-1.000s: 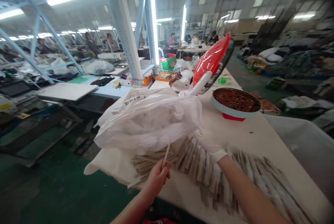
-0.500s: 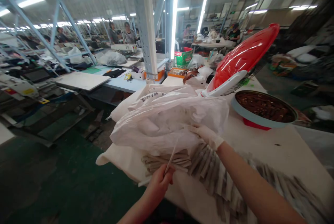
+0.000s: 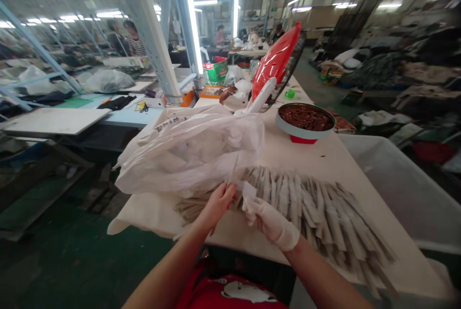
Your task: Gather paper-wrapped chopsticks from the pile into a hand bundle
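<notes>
Bare, my left hand [image 3: 218, 204] is closed on a thin pale strip [image 3: 234, 169] that sticks up past the thumb. Beside it, my right hand [image 3: 270, 221], in a white glove, pinches a small white translucent piece [image 3: 249, 190], perhaps thin plastic or paper; I cannot tell which. The two hands almost meet at the table's near edge. Beneath and to the right of them spreads a long row of grey-beige strips [image 3: 298, 198], some with translucent white wrapping. More beige strips [image 3: 192, 207] lie left of my hands, partly under a large crumpled white plastic bag [image 3: 190, 150].
A round tin of brown pieces [image 3: 306, 118] rests on a red base near the right table edge. Behind the bag stands a fan with a red cover [image 3: 275, 62]. A white bin [image 3: 392, 194] adjoins the table's right side. Several people work in the background.
My right hand has come out of the white bag toward my left hand, now holding a small white piece. The left hand keeps its strip. My view has turned to the right.
</notes>
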The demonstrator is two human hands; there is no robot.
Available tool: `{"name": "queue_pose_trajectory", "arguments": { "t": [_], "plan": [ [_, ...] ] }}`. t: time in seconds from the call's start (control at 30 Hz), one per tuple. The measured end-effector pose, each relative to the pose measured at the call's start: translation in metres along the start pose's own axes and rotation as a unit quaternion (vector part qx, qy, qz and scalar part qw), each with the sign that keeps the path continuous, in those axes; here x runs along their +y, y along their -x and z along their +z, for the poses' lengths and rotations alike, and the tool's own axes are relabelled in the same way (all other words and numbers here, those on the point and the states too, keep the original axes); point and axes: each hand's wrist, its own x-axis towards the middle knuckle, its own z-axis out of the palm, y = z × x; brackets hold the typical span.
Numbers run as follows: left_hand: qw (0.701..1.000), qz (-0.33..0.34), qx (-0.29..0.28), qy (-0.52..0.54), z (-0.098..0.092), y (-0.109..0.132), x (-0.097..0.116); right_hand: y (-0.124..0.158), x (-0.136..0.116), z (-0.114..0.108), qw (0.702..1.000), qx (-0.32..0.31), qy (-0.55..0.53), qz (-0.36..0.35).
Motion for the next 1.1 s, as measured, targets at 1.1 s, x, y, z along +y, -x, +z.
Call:
{"name": "queue_pose_trajectory", "arguments": {
  "t": [1.1],
  "plan": [
    [0.985, -0.012, -0.125, -0.116, 0.103, 0.065, 0.007, 0.095, -0.016, -0.079, 0.956, 0.128, 0.199, -0.171]
  ]
}}
